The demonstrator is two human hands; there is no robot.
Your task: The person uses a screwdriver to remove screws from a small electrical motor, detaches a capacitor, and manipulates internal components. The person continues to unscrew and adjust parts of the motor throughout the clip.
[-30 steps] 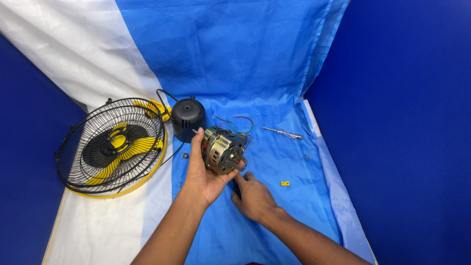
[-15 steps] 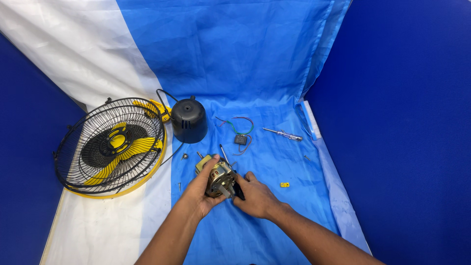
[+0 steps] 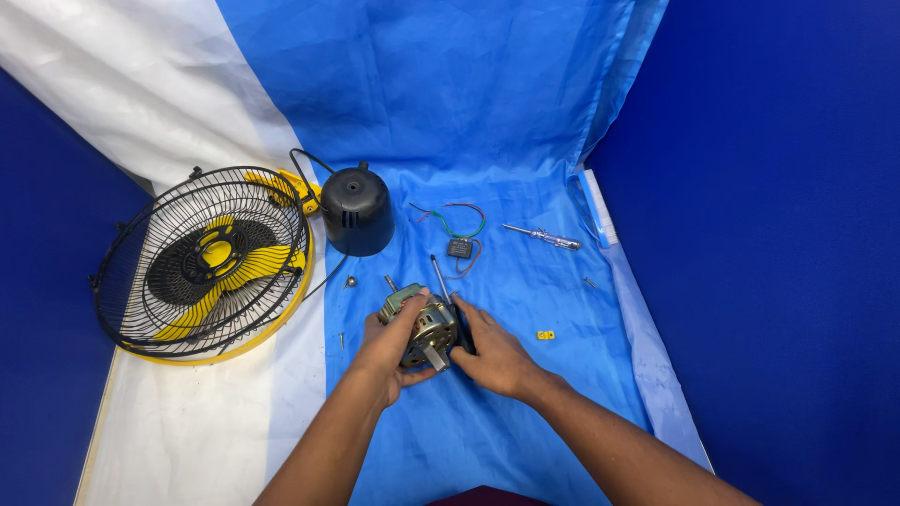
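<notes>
Bright, even light, prob. from overhead/front; no dim corners. Colours very saturated, esp. the blue sheet [image 3: 450, 103] and the deep blue walls at both sides. Shadows soft and short: a faint one under the hands and forearms, a small dark patch right under the black cone cover [image 3: 357, 210], thin shadow lines below the fan cage [image 3: 202, 262]. Mild sheen on the sheet's creases and the white cloth [image 3: 122, 84], no harsh glare. Focus sharp across the whole frame; wire grille and small screws read clearly. No motion blur. Slight wide-angle stretch toward the edges.
</notes>
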